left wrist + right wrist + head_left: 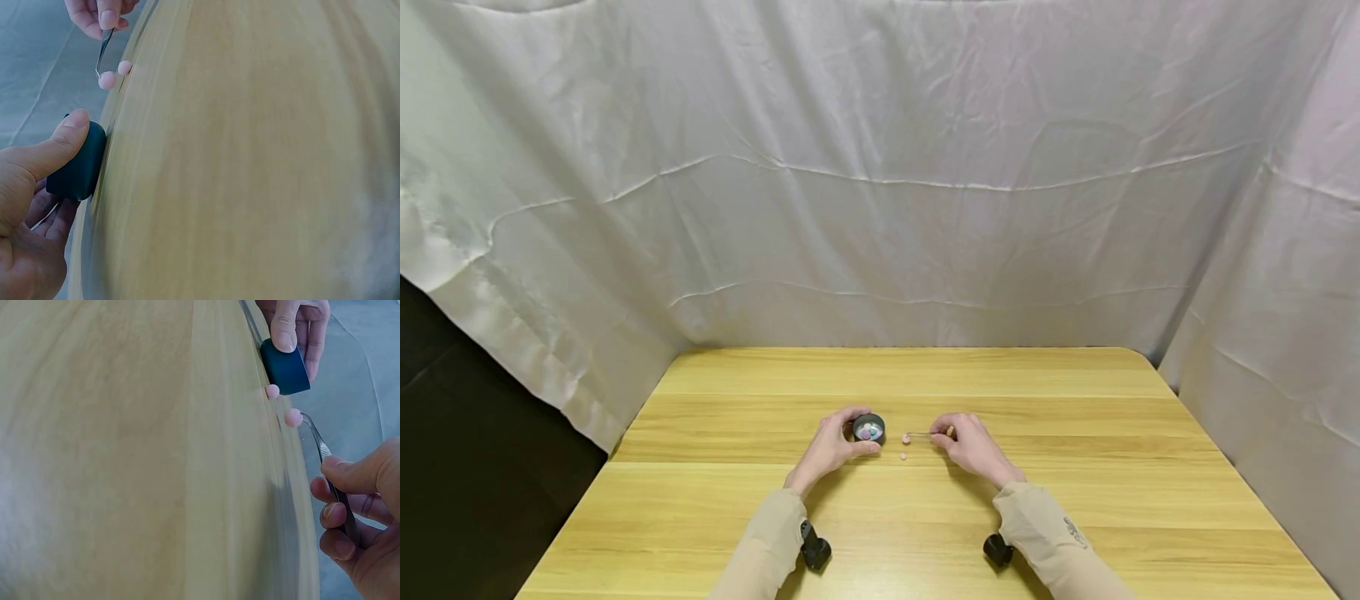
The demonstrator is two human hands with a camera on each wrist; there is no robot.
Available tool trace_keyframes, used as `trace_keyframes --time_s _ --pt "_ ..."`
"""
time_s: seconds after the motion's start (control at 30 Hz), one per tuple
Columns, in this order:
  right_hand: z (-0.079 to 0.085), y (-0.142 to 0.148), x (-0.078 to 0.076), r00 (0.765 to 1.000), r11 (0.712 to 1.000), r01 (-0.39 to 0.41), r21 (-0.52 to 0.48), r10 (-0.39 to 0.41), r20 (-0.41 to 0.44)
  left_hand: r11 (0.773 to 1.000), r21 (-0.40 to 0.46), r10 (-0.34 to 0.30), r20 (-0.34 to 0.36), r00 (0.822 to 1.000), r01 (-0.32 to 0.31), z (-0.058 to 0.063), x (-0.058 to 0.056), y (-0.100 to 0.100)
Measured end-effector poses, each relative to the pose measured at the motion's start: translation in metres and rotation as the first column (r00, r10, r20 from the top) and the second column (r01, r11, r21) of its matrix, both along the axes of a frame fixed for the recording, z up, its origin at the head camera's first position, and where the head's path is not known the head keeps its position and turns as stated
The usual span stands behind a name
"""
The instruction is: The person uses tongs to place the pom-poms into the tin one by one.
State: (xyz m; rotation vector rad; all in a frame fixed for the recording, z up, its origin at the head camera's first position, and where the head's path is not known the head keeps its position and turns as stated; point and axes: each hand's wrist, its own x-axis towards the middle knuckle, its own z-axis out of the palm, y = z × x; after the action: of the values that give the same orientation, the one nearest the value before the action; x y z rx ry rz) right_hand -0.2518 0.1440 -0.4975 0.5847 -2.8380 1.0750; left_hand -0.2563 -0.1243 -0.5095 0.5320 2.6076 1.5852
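My left hand point(832, 446) grips a small dark round container point(80, 164) between thumb and fingers, its mouth tilted toward the head camera. Several pastel balls point(870, 432) show inside it. A pair of bent-tip tweezers point(325, 453) is pinched in my right hand point(972, 447). The tweezer tips touch a pink ball point(293, 417), just right of the container; whether it is lifted off the table I cannot tell. Another, smaller-looking pink ball point(903, 456) lies on the table closer to the person's body.
The wooden table point(880, 525) spreads around both hands. Pale curtains point(925, 233) hang behind it and at the sides, and a dark area point(475, 433) lies off its left edge. Black wrist cameras point(816, 547) sit below both sleeves.
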Motion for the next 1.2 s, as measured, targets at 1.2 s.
trace_keyframes --time_s 1.2 --pt "0.016 -0.024 0.001 0.999 0.995 0.022 -0.097 -0.024 -0.023 1.0 0.015 -0.001 0.009 1.0 0.001 0.0 0.001 0.0"
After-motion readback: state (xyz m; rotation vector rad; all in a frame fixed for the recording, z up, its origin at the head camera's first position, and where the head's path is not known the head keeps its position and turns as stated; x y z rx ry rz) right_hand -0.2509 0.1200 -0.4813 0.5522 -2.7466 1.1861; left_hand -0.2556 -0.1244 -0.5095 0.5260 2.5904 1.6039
